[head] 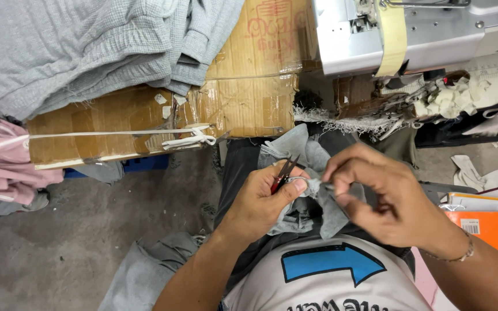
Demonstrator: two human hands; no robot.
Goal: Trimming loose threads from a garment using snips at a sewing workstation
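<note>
Concrete floor (87, 230) below, cardboard box (243, 98) at twelve o'clock: my left hand (260, 201) grips thread snips (282, 173), my right hand (376, 196) pinches the grey fabric (318, 201) over my lap, best held taut so blades meet thread only.

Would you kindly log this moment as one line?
left hand: holds thread snips | right hand: pinches grey fabric | lap

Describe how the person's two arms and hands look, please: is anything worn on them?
Both forearms are bare, with no sleeves in view and no gloves. The left hand wears nothing that can be seen. The right hand has a thin silver-coloured chain bracelet around its wrist. No rings are clearly visible on either hand.
</note>
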